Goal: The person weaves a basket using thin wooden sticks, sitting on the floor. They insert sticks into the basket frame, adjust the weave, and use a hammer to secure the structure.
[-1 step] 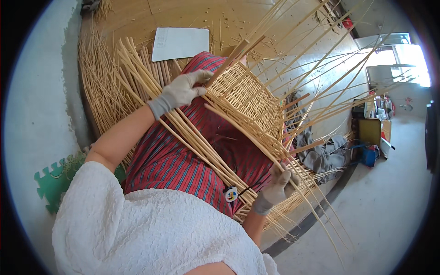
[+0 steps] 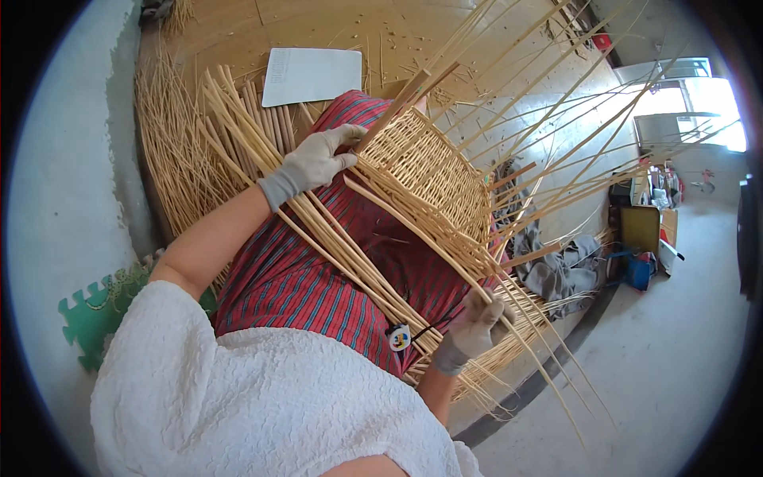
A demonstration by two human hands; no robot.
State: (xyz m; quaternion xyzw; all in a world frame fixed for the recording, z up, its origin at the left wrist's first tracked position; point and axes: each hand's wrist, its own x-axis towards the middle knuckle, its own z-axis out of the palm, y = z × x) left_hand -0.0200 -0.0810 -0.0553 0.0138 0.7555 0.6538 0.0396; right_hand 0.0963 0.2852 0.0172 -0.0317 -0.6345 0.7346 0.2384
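Note:
A partly woven wicker basket (image 2: 433,167) rests tilted on my lap, over a red striped cloth (image 2: 278,294). Long loose stakes fan out from it toward the upper right. My left hand (image 2: 314,159), in a pale glove, is closed on the basket's near left corner, by a flat wooden post (image 2: 395,107). A pale willow rod (image 2: 369,195) runs along the basket's near edge. My gloved right hand (image 2: 473,330) is closed around this rod beyond the basket's lower right corner, its fingertips partly hidden. A bundle of rods (image 2: 342,246) lies across my lap under the left wrist.
Thin willow sticks (image 2: 171,135) are heaped on the floor to the left, beside a wall (image 2: 63,199). A white sheet (image 2: 311,77) lies past my knees. Grey cloth (image 2: 556,266) and a blue dustpan (image 2: 638,270) are at right. A green foam mat (image 2: 103,318) sits near my left elbow.
The rod has slid slightly to the upper left along the basket edge, and my right hand has shifted a little left with it. My left hand has hardly moved.

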